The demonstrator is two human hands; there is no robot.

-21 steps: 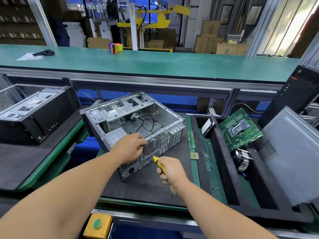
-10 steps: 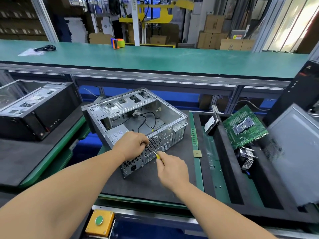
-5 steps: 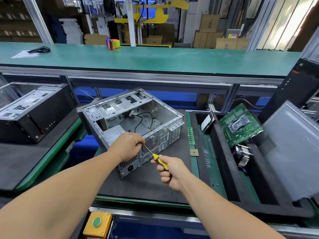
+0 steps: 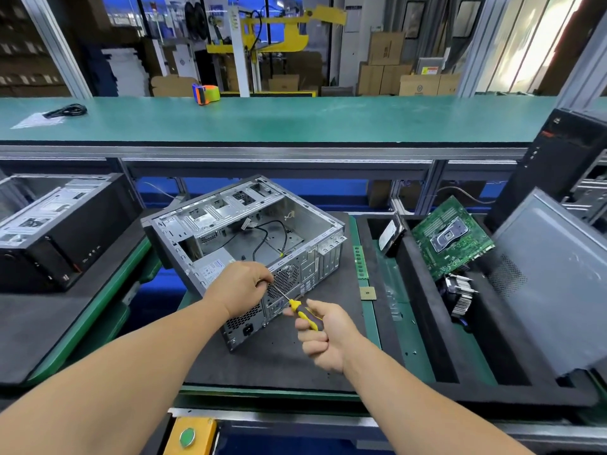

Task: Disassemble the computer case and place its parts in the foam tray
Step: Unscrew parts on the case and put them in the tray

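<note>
Two hands: left hand point(image 4: 241, 285) pinched the screwdriver point(image 4: 297, 307) shaft, right hand point(image 4: 323, 336) gripped its handle. One open grey computer case point(image 4: 249, 244) lay sideways on the desk point(image 4: 289, 366), beside one foam tray point(image 4: 423, 310).

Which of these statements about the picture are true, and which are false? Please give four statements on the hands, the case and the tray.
1. The right hand grips a yellow-handled screwdriver. True.
2. The left hand rests on the green motherboard. False: it is at the rear of the open computer case; the motherboard leans in the foam tray.
3. The case's side panel is still fitted. False: the case is open and its inside shows.
4. A tape dispenser sits on the far green bench. True.
</note>
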